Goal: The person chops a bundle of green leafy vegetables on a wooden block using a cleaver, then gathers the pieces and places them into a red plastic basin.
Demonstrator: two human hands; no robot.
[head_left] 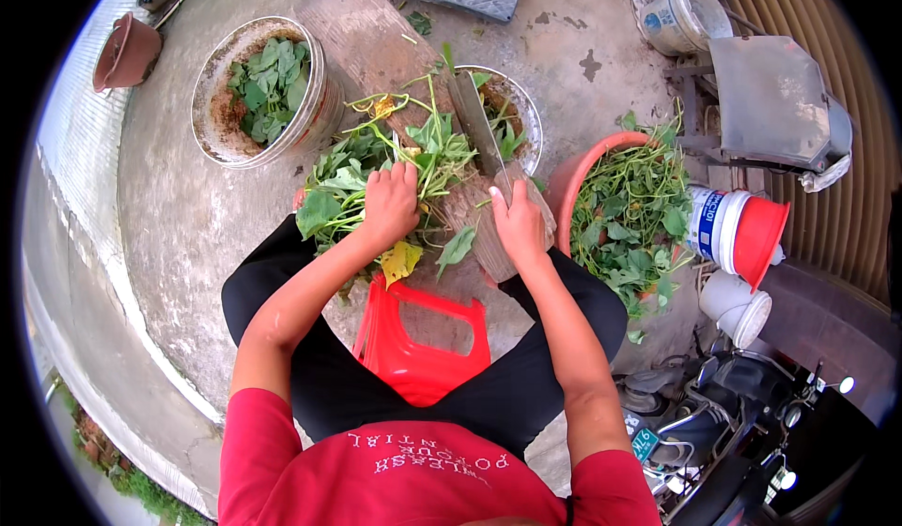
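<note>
My left hand [391, 202] is closed on a bunch of leafy green vines [435, 141], pressing it on a long wooden plank [362, 28]. The stems reach across the plank; a yellow leaf [401, 261] hangs below my wrist. My right hand [520, 221] grips the handle of a broad-bladed knife [477, 122]. Its blade points away from me, beside the vine ends on their right. Behind the blade, partly hidden, is a round white-rimmed basin [539, 130] with some leaves in it.
A grubby bucket [324, 94] with leaves stands left of the plank. At right, a terracotta-coloured tub [566, 197] is heaped with vines. A red plastic stool [423, 357] is between my legs. Farther right are a red-and-white bucket [759, 235], a grey-seated chair [775, 99] and a motorcycle [723, 423].
</note>
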